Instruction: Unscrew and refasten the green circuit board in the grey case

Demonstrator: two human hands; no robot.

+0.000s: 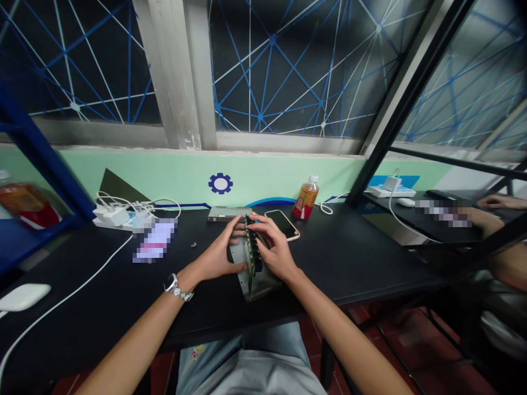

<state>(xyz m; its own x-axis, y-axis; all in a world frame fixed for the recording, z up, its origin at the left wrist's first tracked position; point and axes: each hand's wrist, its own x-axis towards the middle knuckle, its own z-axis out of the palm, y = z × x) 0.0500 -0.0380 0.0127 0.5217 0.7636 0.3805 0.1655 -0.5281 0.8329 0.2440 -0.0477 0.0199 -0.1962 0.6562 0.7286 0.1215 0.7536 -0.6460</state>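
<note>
A green circuit board (251,277) with a row of black connectors along one face stands on its edge between my hands. My left hand (218,253), with a silver watch on the wrist, grips it from the left, thumb near the board's close end. From the other side, my right hand (276,249) closes its fingers on the connector side and top edge. Beneath the board lies a grey metal plate (265,288), partly covered by the board and my hands. Behind my hands is a flat metal case (224,213).
A phone (283,225) and a drink bottle (306,197) stand behind my right hand. Small metal bits (194,244) lie left, near a blurred-out bright screen (156,241). A power strip (119,216) trails a white cable. Another person's arm (506,236) is at the right.
</note>
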